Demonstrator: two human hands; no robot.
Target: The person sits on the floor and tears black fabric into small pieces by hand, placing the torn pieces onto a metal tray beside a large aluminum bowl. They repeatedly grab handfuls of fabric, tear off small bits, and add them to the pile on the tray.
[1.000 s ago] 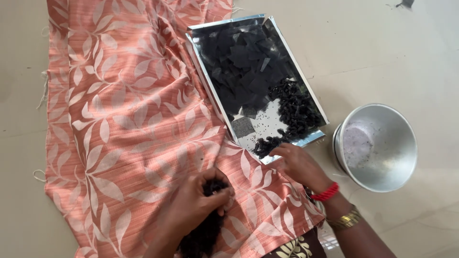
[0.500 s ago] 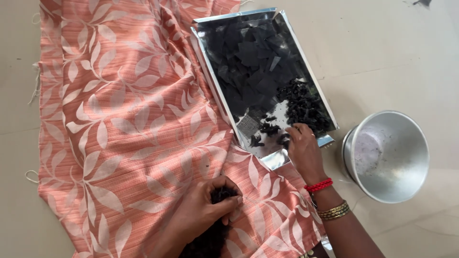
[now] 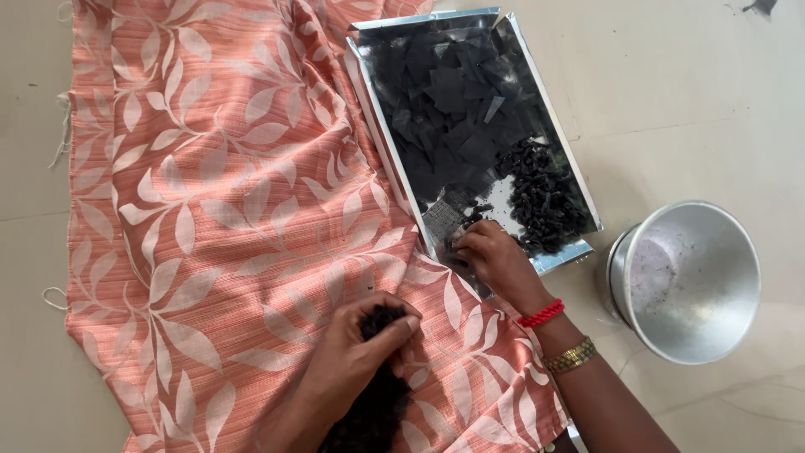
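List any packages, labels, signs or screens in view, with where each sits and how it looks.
No labels, signs or screens show.
Silver foil tray: an open rectangular container at top centre, holding flat black pieces and dark crumpled bits.
Metal bowl: round, silver, unmarked, at right on the floor.

Right wrist point(image 3: 560, 335) wears red bangle; gold, perhaps beaded, bracelet.
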